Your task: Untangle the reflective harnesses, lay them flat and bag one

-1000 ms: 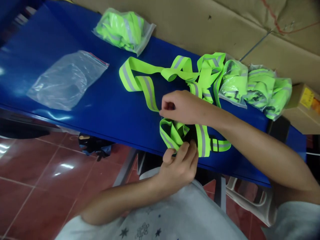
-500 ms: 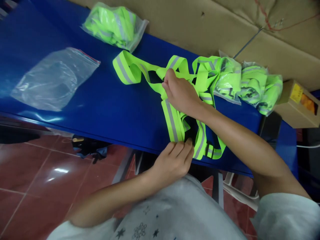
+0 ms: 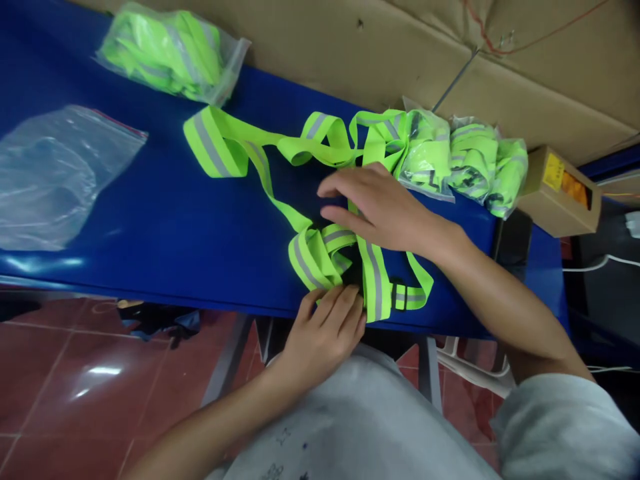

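A neon-yellow reflective strap vest (image 3: 376, 277) with grey stripes lies loosely tangled on the blue table. My left hand (image 3: 327, 327) is at the table's front edge, its fingers bent together over the lower end of a folded strap; the fingertips are partly hidden. Above the middle of the vest is my right hand (image 3: 377, 203), thumb and fingers apart, with no strap between them. One strap loop (image 3: 215, 143) stretches out to the left. A black buckle (image 3: 399, 295) sits on a strap near the front edge, right of my left hand.
On the left lies a flat clear zip bag (image 3: 55, 180). A bagged vest (image 3: 165, 53) is at the back left, and several more bagged vests (image 3: 427, 150) are at the right. Beyond them stand a small cardboard box (image 3: 560, 193) and a dark flat object (image 3: 514, 237).
My right hand has opened and let go of the strap it pinched. The folded strap near my left hand has slumped into a curled loop. The whole view has shifted.
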{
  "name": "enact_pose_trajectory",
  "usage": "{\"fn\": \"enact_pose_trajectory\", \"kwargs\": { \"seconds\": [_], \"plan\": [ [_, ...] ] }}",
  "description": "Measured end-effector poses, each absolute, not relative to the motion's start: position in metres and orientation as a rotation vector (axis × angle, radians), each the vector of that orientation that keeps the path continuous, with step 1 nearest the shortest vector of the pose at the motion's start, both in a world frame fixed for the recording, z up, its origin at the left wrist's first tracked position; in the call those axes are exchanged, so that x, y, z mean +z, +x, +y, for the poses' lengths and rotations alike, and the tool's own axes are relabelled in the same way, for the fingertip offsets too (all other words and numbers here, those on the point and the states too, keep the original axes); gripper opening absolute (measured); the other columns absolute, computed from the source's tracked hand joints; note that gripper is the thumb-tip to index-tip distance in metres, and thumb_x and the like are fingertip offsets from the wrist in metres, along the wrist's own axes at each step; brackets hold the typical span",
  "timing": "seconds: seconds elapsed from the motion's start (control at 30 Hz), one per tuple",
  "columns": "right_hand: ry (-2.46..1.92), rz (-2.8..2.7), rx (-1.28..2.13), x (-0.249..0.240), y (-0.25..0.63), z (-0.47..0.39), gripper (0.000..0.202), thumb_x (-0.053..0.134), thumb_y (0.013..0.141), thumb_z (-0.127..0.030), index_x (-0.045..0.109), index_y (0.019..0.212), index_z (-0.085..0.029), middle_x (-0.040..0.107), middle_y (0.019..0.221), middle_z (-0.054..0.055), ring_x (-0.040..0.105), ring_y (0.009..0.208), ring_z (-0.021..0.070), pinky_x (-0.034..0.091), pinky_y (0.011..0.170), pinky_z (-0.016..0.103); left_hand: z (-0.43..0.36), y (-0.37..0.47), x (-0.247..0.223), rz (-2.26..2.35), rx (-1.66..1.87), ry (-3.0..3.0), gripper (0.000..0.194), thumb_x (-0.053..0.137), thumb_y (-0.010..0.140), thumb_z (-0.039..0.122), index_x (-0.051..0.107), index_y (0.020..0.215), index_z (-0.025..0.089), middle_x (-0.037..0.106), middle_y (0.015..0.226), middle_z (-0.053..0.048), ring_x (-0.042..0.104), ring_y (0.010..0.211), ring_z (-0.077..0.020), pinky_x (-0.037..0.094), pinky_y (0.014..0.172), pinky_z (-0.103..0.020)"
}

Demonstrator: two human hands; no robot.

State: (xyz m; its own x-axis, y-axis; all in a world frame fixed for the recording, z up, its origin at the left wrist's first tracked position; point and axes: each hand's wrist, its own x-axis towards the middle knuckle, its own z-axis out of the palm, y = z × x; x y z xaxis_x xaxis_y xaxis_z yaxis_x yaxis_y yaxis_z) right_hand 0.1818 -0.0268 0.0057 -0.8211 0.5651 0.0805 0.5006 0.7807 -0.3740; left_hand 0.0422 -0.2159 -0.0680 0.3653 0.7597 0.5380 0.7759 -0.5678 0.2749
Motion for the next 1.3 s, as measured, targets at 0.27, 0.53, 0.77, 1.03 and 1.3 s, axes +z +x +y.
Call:
{"fn": "enact_pose_trajectory", "kwargs": {
  "seconds": [0.27, 0.53, 0.77, 1.03, 1.3],
  "plan": [
    [-0.729, -2.756, 0.445, -0.001, 0.255, -0.1, 0.05, 0.064, 0.105, -0.039, 0.059, 0.152, -0.025, 0.058, 0.161, 0.011, 0.052, 0.153, 0.0281, 0.035, 0.129, 0.054, -0.219, 0.04, -0.074, -1.497, -0.945, -2.496, 0.012, 0.071, 0.099, 0.026, 0.077, 0.104, 0.017, 0.079, 0.116, -0.009, 0.064, 0.105, -0.0263, 0.042, 0.098, -0.044],
    [-0.816, -2.845, 0.377, -0.017, 0.272, -0.144, 0.041, 0.064, 0.104, -0.03, 0.068, 0.145, -0.028, 0.067, 0.152, 0.006, 0.059, 0.147, 0.0274, 0.044, 0.127, 0.057, -0.22, 0.037, -0.073, -1.523, -0.887, -2.466, 0.012, 0.073, 0.099, 0.032, 0.074, 0.098, 0.021, 0.08, 0.126, -0.007, 0.062, 0.107, -0.0263, 0.038, 0.095, -0.044],
    [-0.912, -2.783, 0.36, -0.02, 0.282, -0.143, 0.053, 0.063, 0.105, -0.032, 0.055, 0.158, -0.03, 0.054, 0.164, 0.008, 0.048, 0.155, 0.0282, 0.039, 0.131, 0.06, -0.217, 0.036, -0.072, -1.497, -0.901, -2.463, 0.015, 0.074, 0.1, 0.037, 0.073, 0.098, 0.022, 0.081, 0.119, -0.006, 0.065, 0.103, -0.0267, 0.038, 0.092, -0.043],
    [-0.798, -2.836, 0.084, -0.032, 0.264, -0.183, 0.053, 0.063, 0.105, -0.041, 0.06, 0.153, -0.018, 0.059, 0.158, 0.011, 0.056, 0.15, 0.0274, 0.047, 0.128, 0.05, -0.212, 0.03, -0.067, -1.363, -0.923, -2.439, 0.018, 0.071, 0.104, 0.038, 0.073, 0.1, 0.021, 0.084, 0.11, -0.003, 0.066, 0.093, -0.0224, 0.037, 0.086, -0.042],
    [-0.891, -2.684, 0.264, -0.04, 0.26, -0.189, 0.05, 0.054, 0.104, -0.013, 0.058, 0.153, -0.017, 0.069, 0.149, 0.011, 0.063, 0.143, 0.026, 0.05, 0.127, 0.05, -0.211, 0.033, -0.066, -1.29, -1.029, -2.461, 0.035, 0.066, 0.103, 0.055, 0.07, 0.095, 0.022, 0.083, 0.103, -0.003, 0.065, 0.091, -0.0201, 0.039, 0.086, -0.042]
  ]
}}
